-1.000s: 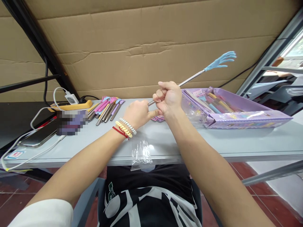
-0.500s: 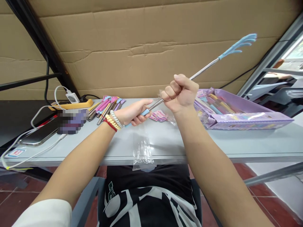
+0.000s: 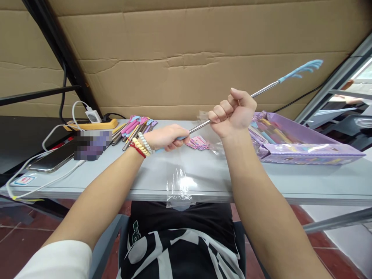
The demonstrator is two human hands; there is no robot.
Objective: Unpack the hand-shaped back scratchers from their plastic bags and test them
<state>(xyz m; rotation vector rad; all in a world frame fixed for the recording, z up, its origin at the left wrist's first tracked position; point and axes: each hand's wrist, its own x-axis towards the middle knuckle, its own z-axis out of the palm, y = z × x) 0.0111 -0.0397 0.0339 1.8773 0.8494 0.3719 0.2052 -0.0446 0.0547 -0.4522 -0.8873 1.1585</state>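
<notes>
Back scratcher, one: ran through and beyond the fingers, left hand curled round handle, right hand clenched on rod; I logged hands farther apart than earlier, apparently lengthening it.

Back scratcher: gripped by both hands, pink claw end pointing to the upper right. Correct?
Not quite: the claw end is light blue, as the head view shows. The rest holds: left hand and right hand grip the back scratcher, its claw end to the upper right.

Blue-handled back scratcher with silver rod, aslant in midair, blue hand-shaped head uppermost.
</notes>
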